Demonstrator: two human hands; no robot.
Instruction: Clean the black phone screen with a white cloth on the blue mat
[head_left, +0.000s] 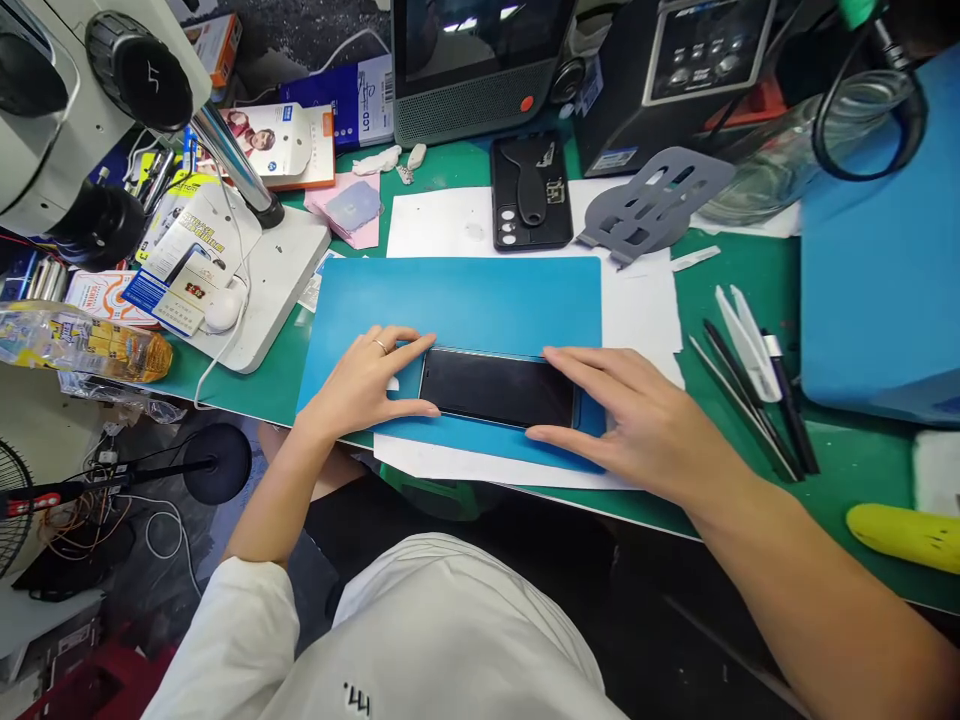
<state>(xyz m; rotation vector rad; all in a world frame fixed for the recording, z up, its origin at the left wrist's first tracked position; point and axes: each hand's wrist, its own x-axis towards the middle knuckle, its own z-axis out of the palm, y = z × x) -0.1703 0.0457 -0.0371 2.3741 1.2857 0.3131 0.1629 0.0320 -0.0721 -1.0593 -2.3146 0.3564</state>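
Observation:
A smartphone (496, 386) with a dark screen lies face up, lengthwise across a blue mat (465, 300). At its left end, my left hand (375, 375) holds the two corners between thumb and forefinger; a ring shows on one finger. My right hand (626, 410) spans the right end, fingertips along the far edge and thumb on the near edge. Whether the phone is lifted off the mat at all, I cannot tell. Beyond the mat rests a black phone case (531, 192) with a strap-like grip on its back.
A microscope stand (277, 260) is at the left, near a plastic bottle (90, 342). Tweezers and pens (787, 410) lie right of the mat. Further back are a grey phone stand (652, 205), a screen device (472, 80) and a glass jar (795, 150). A yellow object (904, 537) sits front right.

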